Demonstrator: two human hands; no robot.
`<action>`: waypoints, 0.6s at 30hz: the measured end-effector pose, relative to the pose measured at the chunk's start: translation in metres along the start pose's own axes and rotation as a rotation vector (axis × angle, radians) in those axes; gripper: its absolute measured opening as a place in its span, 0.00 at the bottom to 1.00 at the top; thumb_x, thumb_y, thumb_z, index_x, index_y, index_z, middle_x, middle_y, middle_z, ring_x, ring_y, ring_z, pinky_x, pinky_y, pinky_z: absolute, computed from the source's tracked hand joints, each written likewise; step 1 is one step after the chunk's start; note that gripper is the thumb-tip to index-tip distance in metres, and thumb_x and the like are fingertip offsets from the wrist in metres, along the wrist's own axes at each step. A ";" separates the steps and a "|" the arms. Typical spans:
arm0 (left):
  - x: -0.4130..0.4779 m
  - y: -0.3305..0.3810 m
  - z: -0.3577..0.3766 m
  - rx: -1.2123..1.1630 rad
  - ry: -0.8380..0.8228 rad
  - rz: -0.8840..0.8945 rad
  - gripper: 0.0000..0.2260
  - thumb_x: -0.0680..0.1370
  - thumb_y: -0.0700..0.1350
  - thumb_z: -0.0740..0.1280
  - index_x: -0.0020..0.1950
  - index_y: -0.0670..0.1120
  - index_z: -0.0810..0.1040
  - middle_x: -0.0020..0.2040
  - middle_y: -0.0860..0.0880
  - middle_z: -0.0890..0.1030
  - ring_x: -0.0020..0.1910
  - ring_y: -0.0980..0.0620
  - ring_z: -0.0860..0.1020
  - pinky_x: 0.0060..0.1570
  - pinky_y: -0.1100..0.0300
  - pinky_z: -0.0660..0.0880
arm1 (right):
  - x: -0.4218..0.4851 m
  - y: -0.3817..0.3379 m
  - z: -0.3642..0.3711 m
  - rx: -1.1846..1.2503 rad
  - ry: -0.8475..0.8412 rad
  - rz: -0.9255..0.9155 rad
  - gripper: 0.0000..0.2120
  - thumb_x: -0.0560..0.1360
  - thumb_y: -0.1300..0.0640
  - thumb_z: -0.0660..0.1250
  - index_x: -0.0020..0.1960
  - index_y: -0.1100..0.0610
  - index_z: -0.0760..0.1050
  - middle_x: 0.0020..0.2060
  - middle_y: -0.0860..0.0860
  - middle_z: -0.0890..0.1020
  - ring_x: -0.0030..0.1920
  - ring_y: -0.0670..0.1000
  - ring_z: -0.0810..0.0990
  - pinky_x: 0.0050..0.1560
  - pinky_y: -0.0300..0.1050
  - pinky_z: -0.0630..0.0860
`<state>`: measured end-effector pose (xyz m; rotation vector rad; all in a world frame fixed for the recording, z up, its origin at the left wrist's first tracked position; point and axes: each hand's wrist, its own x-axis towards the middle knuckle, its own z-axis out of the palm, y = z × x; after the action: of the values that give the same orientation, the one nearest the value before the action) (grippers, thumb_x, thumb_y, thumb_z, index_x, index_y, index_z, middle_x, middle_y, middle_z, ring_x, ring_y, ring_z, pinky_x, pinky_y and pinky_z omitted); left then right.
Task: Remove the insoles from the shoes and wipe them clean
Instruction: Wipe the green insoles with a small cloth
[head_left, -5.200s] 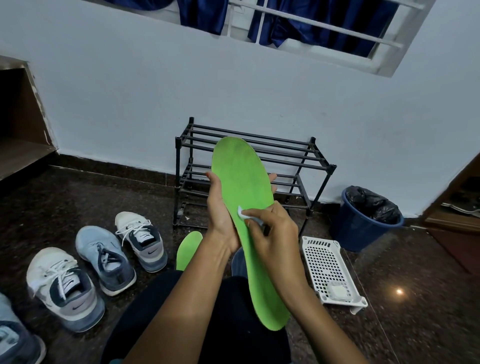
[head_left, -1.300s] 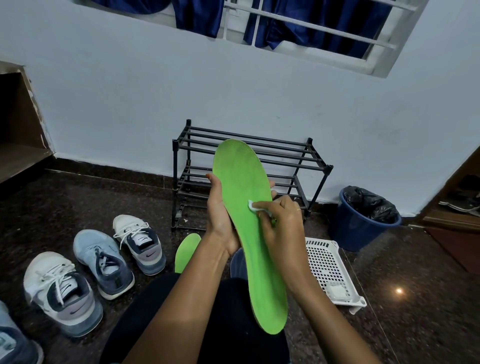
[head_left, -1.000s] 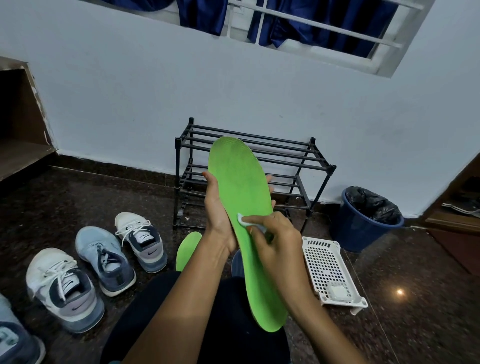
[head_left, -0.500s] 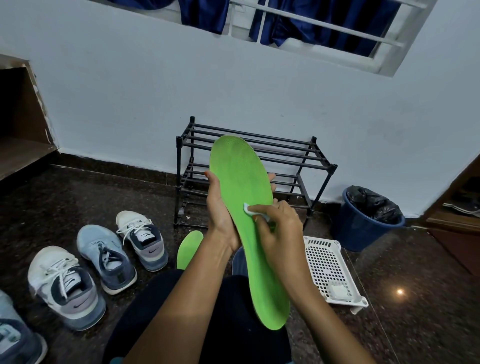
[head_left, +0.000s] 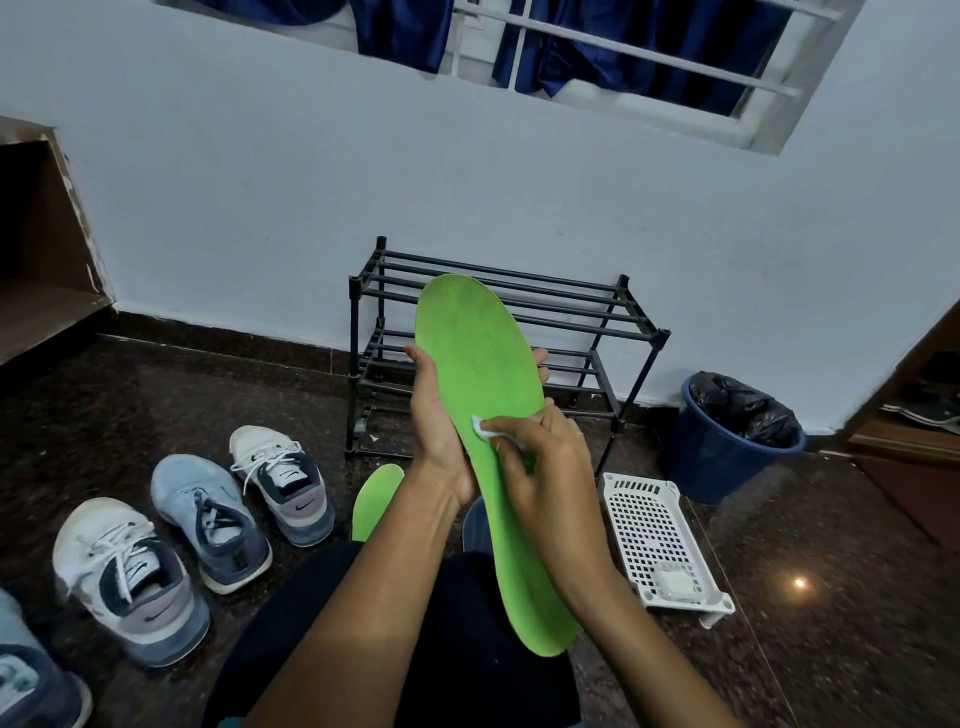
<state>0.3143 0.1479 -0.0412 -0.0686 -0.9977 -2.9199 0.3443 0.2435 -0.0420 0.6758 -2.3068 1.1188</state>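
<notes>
A long bright green insole (head_left: 478, 364) stands upright in front of me, toe end up. My left hand (head_left: 439, 431) grips it from the left side, fingertips showing past its right edge. My right hand (head_left: 540, 467) pinches a small white wipe (head_left: 482, 427) and presses it on the insole's middle. A second green insole (head_left: 375, 499) lies on the floor behind my left forearm, partly hidden. Several sneakers sit on the floor at left, among them a white and grey one (head_left: 283, 480) and a light blue one (head_left: 208, 519).
A black metal shoe rack (head_left: 613, 322) stands against the white wall. A white perforated tray (head_left: 660, 540) holding a white pad lies at right on the dark stone floor, with a blue bin (head_left: 727, 447) lined in black behind it. My dark-clothed lap is below.
My right hand rubs the wipe up and down the insole's middle; since half a second ago it has slid slightly down and left. The left hand keeps its hold.
</notes>
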 end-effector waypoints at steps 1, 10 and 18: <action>0.000 -0.001 0.001 -0.002 0.003 -0.003 0.44 0.75 0.72 0.40 0.62 0.38 0.75 0.59 0.35 0.79 0.57 0.40 0.79 0.53 0.49 0.78 | 0.003 0.002 0.000 -0.024 0.009 0.004 0.10 0.72 0.64 0.66 0.48 0.53 0.82 0.37 0.51 0.74 0.41 0.53 0.74 0.44 0.53 0.73; 0.002 0.002 -0.003 -0.001 0.024 0.029 0.44 0.75 0.72 0.40 0.67 0.37 0.72 0.60 0.36 0.79 0.57 0.41 0.79 0.53 0.49 0.78 | -0.003 -0.007 0.003 0.043 -0.026 0.023 0.10 0.71 0.64 0.66 0.48 0.54 0.82 0.36 0.51 0.74 0.40 0.51 0.74 0.45 0.41 0.70; 0.001 0.004 -0.001 0.008 0.017 0.017 0.45 0.75 0.72 0.41 0.69 0.37 0.70 0.61 0.36 0.78 0.56 0.42 0.80 0.53 0.49 0.77 | -0.012 -0.013 0.001 0.055 -0.027 0.041 0.11 0.70 0.58 0.63 0.47 0.52 0.82 0.34 0.48 0.73 0.39 0.49 0.74 0.44 0.46 0.71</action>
<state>0.3132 0.1443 -0.0401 -0.0516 -1.0006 -2.8964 0.3616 0.2382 -0.0423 0.6705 -2.3297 1.2029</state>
